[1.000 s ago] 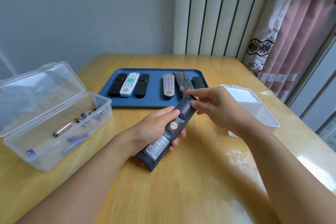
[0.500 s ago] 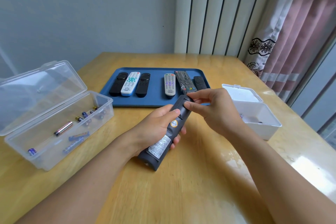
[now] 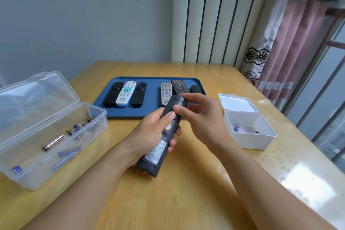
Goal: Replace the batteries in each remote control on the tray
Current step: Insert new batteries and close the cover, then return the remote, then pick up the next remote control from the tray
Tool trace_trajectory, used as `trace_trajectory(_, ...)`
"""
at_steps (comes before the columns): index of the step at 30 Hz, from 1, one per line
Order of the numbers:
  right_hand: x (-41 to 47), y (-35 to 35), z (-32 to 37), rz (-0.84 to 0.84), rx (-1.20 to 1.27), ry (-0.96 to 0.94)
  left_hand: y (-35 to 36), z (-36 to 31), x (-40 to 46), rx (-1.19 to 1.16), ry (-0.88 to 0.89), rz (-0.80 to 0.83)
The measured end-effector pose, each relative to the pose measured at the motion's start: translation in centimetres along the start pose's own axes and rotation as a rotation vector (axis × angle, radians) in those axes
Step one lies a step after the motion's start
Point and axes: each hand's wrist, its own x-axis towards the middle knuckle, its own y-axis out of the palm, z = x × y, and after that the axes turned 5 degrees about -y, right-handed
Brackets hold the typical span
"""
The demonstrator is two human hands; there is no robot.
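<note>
My left hand grips a dark grey remote, back side up, over the table in front of the blue tray. A white label and an orange sticker show on its back. My right hand pinches the remote's far end, thumb on the battery cover and index finger over the tip. On the tray lie several remotes: two black ones flanking a white-and-blue one, then a grey one, a black keypad one and a small black one.
An open clear plastic box at the left holds several loose batteries. A small open white box at the right holds a battery. The wooden table meets a wall behind and a curtain and window at the right.
My right thumb has slid down along the remote's back, onto the battery cover. The remote has tipped a little more upright in my left hand.
</note>
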Motion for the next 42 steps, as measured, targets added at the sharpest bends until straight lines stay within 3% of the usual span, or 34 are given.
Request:
trace_trajectory(12, 0.1, 0.4, -0.3, 0.107, -0.155, -0.057, -0.5, 0.1, -0.3, 0.035, 0.002, -0.032)
trace_trajectory(19, 0.7, -0.9, 2.6, 0.229, 0.089, -0.040, -2.4, -2.0, -0.3, 0.226, 0.121, 0.084)
trace_trajectory(21, 0.8, -1.3, 4.2, 0.232, 0.029, -0.186, -3.2, -2.4, -0.2, 0.240, 0.235, -0.045)
trace_trajectory(24, 1.2, -1.2, 6.5, 0.029, -0.189, -0.479, -4.9, -2.8, 0.4, 0.302, 0.513, -0.509)
trace_trajectory(26, 1.9, 0.2, 7.3, -0.078, -0.295, -0.612, -6.0, -2.9, 0.4, 0.323, 0.583, -0.659)
trace_trajectory(29, 3.1, 2.9, 6.3, -0.023, -0.484, -0.696, -6.7, -1.9, 0.8, 0.444, 0.532, -0.715)
trace_trajectory(31, 4.0, 4.7, 4.3, 0.066, -0.614, -0.635, -6.7, -1.1, 1.2, 0.515, 0.497, -0.734)
trace_trajectory(35, 5.9, 6.8, 0.1, 0.242, -0.793, -0.446, -6.6, 0.0, 1.9, 0.389, 0.416, -0.791)
trace_trajectory(42, 6.8, 8.3, -2.2, 0.391, -0.932, -0.449, -7.2, 0.9, 2.3, 0.539, 0.345, -0.872)
